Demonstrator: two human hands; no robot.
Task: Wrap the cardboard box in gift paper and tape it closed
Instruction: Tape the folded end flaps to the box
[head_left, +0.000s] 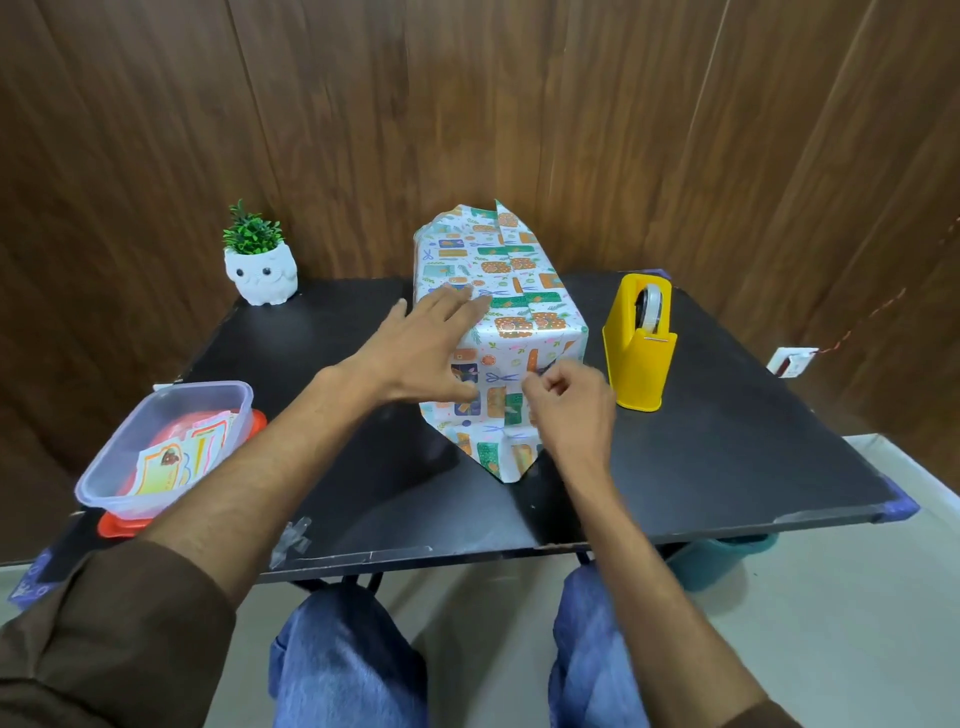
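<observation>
The box (511, 291), covered in white gift paper with green and orange prints, stands in the middle of the black table (701, 467). Its near end flap comes down to a point on the table. My left hand (431, 353) lies flat with fingers spread over the box's top left edge, its thumb pressing on the near face. My right hand (569, 402) is curled against the near face, fingertips pinched at the paper fold; a small piece of clear tape seems to be there. The far end paper stands up unfolded.
A yellow tape dispenser (640, 348) stands just right of the box. A clear plastic container (166, 441) with stickers sits on an orange lid at the left front. A white owl planter (261, 270) is at the back left. Tape scraps (291, 540) stick to the front edge.
</observation>
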